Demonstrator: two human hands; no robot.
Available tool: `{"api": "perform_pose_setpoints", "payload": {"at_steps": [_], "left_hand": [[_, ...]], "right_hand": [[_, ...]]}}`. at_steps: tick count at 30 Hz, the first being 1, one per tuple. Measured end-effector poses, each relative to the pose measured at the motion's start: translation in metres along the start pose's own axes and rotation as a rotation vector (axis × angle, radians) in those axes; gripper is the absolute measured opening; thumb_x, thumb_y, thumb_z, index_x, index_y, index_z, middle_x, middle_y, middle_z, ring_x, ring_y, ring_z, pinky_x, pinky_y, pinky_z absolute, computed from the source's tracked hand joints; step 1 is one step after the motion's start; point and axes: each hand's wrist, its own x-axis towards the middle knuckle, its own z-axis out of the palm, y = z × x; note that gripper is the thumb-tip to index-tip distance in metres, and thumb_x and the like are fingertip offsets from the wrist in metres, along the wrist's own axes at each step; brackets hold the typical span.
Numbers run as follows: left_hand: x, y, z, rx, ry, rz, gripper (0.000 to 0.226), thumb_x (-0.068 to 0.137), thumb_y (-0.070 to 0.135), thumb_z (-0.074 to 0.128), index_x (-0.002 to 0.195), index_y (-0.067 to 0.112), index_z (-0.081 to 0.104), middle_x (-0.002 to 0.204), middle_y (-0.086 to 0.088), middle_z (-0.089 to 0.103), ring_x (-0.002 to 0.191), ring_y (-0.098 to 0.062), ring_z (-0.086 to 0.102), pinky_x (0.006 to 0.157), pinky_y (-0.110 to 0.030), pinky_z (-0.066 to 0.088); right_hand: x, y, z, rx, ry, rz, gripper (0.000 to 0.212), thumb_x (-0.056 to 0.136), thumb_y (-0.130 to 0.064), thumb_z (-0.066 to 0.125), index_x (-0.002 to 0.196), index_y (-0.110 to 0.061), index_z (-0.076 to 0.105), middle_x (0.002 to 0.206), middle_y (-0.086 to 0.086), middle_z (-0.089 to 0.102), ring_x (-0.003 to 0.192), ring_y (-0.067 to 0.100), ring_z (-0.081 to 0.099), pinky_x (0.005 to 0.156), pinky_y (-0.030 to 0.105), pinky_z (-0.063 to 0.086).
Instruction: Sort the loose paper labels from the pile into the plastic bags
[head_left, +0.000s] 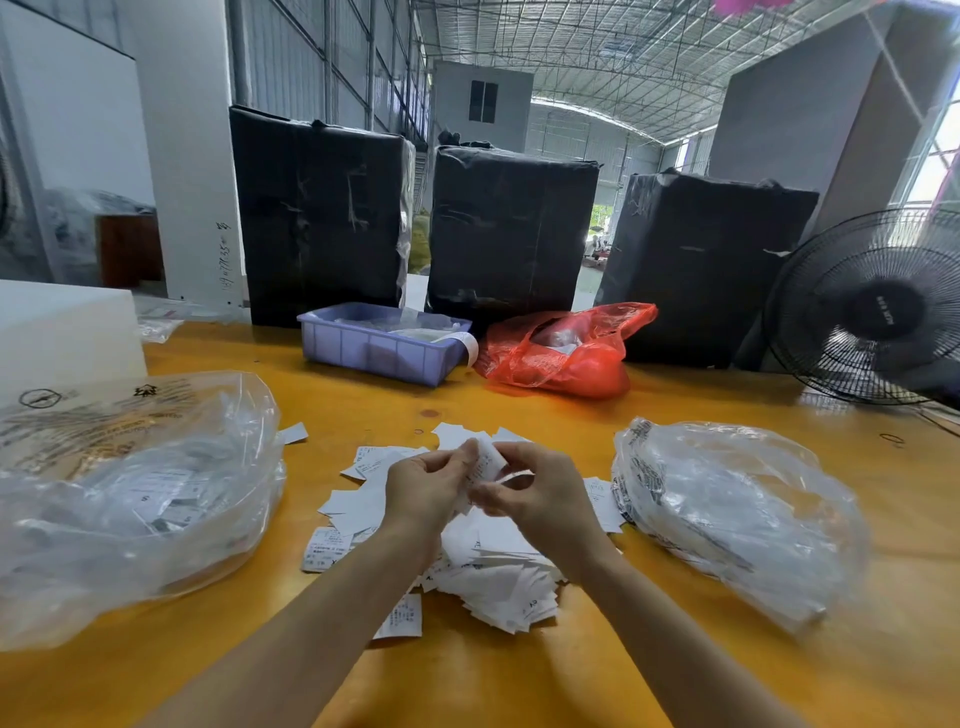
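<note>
Above the pile of labels (483, 566) at tabletop (519, 675) centre, left hand (423, 486) and right hand (540, 493) together pinch one curled label (487, 460). Clear bags: left bag (130, 499), right bag (727, 514).

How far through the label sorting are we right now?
Done: the left clear bag already holds printed labels; the right clear bag's contents are hard to read. In hand: the left hand and right hand pinch a label between them. Left: a large pile of loose labels lies on the table.
</note>
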Motion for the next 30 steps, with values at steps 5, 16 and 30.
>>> {"api": "perform_pose_setpoints", "payload": {"at_steps": [5, 16, 30], "left_hand": [[0.0, 0.006, -0.005, 0.077, -0.143, -0.053, 0.01, 0.078, 0.013, 0.072, 0.086, 0.008, 0.07, 0.074, -0.003, 0.072, 0.067, -0.013, 0.067, 0.057, -0.024, 0.052], [0.006, 0.013, -0.014, 0.082, -0.193, -0.089, 0.025, 0.077, 0.015, 0.073, 0.09, -0.006, 0.069, 0.074, -0.013, 0.073, 0.063, -0.019, 0.071, 0.051, -0.024, 0.055], [0.003, 0.016, -0.013, 0.083, -0.24, -0.11, 0.022, 0.075, 0.012, 0.074, 0.083, -0.008, 0.068, 0.073, -0.018, 0.072, 0.06, -0.021, 0.071, 0.048, -0.021, 0.052]], "right_hand": [[0.007, 0.002, -0.014, 0.235, 0.099, 0.088, 0.039, 0.077, 0.003, 0.072, 0.115, -0.005, 0.063, 0.081, 0.012, 0.064, 0.071, 0.02, 0.064, 0.07, 0.033, 0.059], [0.008, 0.0, -0.022, 0.127, 0.023, 0.055, 0.034, 0.08, -0.003, 0.071, 0.113, -0.005, 0.065, 0.079, 0.005, 0.064, 0.064, 0.014, 0.063, 0.066, 0.029, 0.059], [0.007, -0.004, -0.025, 0.039, -0.011, 0.006, 0.031, 0.081, -0.004, 0.07, 0.111, -0.01, 0.065, 0.097, 0.013, 0.066, 0.075, 0.026, 0.067, 0.066, 0.035, 0.06]]}}
